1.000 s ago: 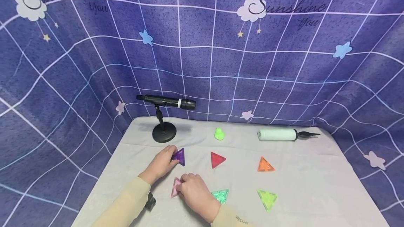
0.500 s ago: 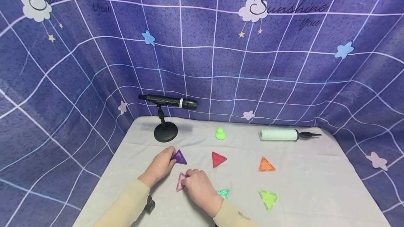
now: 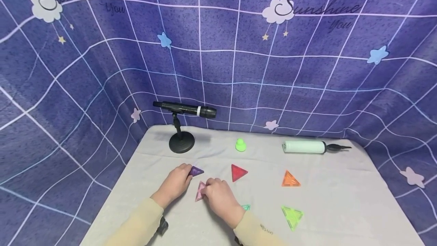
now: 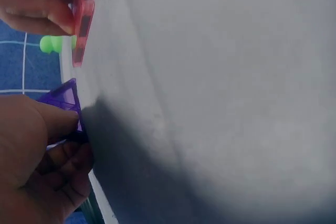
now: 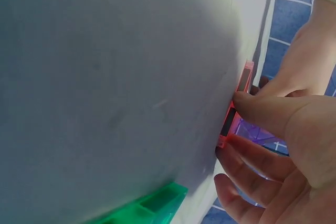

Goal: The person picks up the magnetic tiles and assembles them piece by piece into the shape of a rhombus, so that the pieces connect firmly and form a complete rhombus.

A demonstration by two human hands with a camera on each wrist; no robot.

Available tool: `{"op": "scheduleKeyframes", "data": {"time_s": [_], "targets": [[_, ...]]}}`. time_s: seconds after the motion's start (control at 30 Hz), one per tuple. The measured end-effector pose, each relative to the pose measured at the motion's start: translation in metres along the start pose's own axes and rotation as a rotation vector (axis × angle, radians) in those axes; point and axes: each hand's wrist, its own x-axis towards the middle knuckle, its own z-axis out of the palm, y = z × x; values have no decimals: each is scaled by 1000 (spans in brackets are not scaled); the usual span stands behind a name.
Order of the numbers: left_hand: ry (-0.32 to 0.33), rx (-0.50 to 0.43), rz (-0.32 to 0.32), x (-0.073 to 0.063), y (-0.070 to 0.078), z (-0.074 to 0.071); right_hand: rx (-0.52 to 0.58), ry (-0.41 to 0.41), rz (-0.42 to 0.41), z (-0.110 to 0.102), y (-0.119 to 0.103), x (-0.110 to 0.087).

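My left hand (image 3: 175, 186) pinches a purple translucent triangular magnetic tile (image 3: 196, 171) between thumb and fingers, left of the table's middle. A pink triangular magnetic tile (image 3: 200, 191) is gripped by my right hand (image 3: 221, 199), just in front and to the right of the purple one. In the left wrist view the pink tile (image 4: 84, 30) and the purple tile (image 4: 65, 97) stand near each other with a gap between. From the right wrist, the pink tile (image 5: 235, 106) shows its edge with dark magnets. A teal tile (image 3: 246, 207) is partly hidden behind my right wrist.
A red triangle tile (image 3: 238, 172), an orange one (image 3: 290, 179) and a lime one (image 3: 292, 216) lie to the right. Along the back stand a black microphone on a stand (image 3: 181, 142), a green toy duck (image 3: 240, 145) and a pale green hand pump (image 3: 304, 147).
My right hand has carried the pink tile up and rightward, closer to the purple one. My left hand has turned the purple tile so its tip points right.
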Motion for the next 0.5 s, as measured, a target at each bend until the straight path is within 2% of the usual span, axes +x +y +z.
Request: {"op": "scheduleKeyframes", "data": {"time_s": [0.5], "targets": [[-24, 34, -29, -4, 11, 0, 14, 35, 27, 4, 9, 7]]}}
